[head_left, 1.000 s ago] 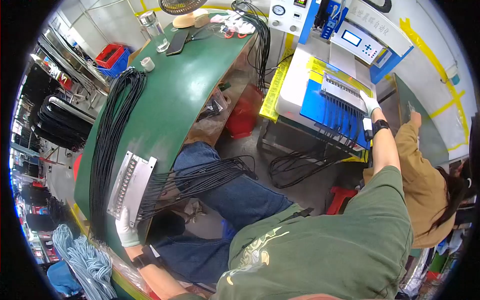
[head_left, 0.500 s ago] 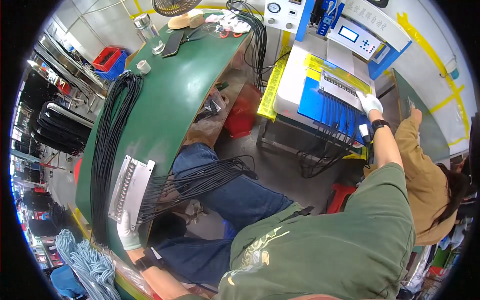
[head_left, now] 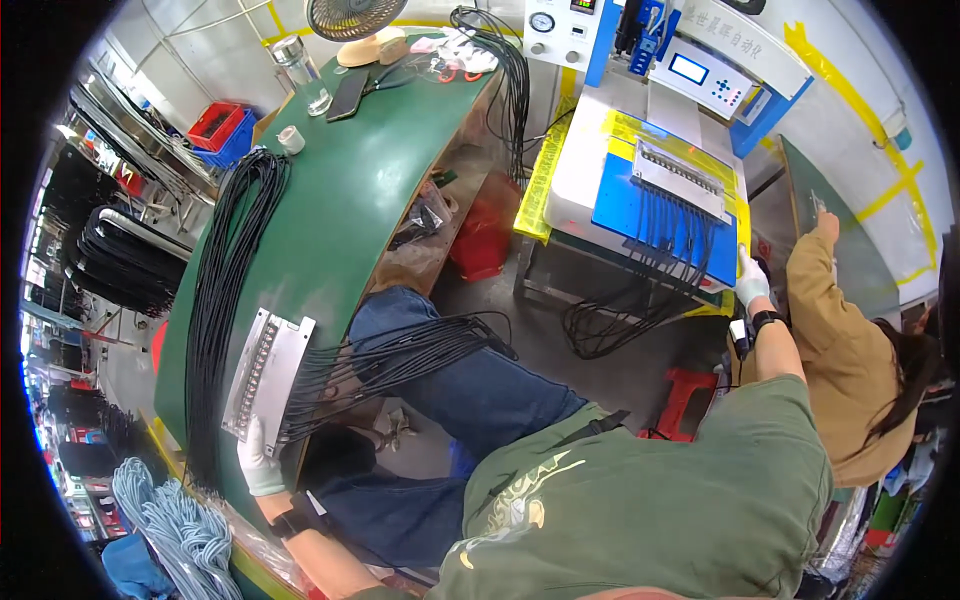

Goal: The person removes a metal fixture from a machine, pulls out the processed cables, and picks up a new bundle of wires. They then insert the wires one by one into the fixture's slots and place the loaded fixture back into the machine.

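Observation:
My left hand (head_left: 260,462), in a white glove, grips the near end of a silver metal fixture (head_left: 283,375) on the green table. A row of cable ends lines this fixture, and its black cables (head_left: 410,350) run right across my lap. My right hand (head_left: 750,282), also gloved, is at the right edge of the machine bed, with fingers stretched along the edge and nothing seen in them. Left of it, a second silver fixture (head_left: 680,182) with a row of cable ends lies on a blue plate (head_left: 625,205); its black cables hang off the front.
A long bundle of black cables (head_left: 215,310) lies along the green table (head_left: 350,220). Farther back are a phone (head_left: 347,92), a glass bottle (head_left: 303,75) and a fan (head_left: 352,15). The machine's control box (head_left: 700,75) stands behind the bed. A co-worker in a brown sleeve (head_left: 825,285) sits at right.
My right hand has left the second fixture and come back toward me to the bed's right edge. My left hand keeps its hold on the first fixture.

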`<state>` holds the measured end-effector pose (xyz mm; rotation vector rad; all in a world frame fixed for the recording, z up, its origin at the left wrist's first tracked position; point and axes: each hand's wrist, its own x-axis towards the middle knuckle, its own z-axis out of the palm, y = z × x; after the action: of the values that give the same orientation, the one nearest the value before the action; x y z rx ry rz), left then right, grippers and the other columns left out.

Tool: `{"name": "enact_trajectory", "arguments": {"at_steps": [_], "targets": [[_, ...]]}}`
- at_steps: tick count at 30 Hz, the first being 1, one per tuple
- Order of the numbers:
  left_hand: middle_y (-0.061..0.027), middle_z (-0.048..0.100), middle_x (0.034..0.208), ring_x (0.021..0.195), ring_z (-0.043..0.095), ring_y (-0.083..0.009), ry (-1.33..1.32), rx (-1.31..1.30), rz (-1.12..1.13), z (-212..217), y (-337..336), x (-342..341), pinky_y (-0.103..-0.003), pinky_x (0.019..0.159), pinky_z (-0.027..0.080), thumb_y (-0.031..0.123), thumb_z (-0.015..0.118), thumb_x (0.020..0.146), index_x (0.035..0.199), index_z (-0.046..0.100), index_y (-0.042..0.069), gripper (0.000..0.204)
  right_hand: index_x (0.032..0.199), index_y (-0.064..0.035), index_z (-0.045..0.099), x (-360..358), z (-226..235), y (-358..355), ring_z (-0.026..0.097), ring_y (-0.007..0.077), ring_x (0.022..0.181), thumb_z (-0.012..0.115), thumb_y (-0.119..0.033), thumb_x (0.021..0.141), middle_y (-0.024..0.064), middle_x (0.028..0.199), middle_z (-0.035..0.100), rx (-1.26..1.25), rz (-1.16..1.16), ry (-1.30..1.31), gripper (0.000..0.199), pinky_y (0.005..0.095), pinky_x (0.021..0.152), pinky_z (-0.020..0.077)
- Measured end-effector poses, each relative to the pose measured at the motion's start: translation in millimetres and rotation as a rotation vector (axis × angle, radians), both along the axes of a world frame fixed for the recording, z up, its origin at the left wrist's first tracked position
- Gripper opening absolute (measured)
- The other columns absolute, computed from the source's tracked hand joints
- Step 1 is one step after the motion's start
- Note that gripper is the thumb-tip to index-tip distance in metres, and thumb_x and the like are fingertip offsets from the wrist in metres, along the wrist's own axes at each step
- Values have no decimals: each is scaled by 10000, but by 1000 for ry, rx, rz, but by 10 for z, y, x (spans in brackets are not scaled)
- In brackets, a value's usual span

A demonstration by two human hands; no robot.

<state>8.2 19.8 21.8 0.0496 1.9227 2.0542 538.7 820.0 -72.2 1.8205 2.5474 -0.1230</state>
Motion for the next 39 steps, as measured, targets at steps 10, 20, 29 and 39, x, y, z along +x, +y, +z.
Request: {"name": "enact_trajectory", "arguments": {"at_steps": [10,20,29,39], "targets": [[-18,627,898,591,524,-96,-153,-312,111,41,-19,-96,-237,482,408,365,682,950,1383,528,55,555,1116,-86,710,-1561,1636,-30,697,262,954,619,-396,918,113,1067,730,209,347,415,379,336,856,532],[-34,570,831,559,453,-68,173,-525,35,135,265,240,-233,468,364,105,761,847,1553,259,-10,874,1104,-38,696,-5377,1360,-3111,669,170,715,614,-369,943,84,907,733,-877,1280,455,377,314,670,562],[20,511,691,538,441,-70,227,-894,77,0,294,121,-276,473,374,146,802,832,1491,381,-44,805,878,-36,765,-5980,1261,-4412,710,173,656,615,-454,902,60,752,753,-879,1185,149,445,327,628,554],[-87,575,995,883,553,-110,363,-443,226,242,422,304,-270,779,468,150,747,878,1521,332,-23,785,865,-28,760,-5812,1689,-4676,715,275,760,639,-436,813,152,805,734,-831,1283,676,429,388,712,544]]}}
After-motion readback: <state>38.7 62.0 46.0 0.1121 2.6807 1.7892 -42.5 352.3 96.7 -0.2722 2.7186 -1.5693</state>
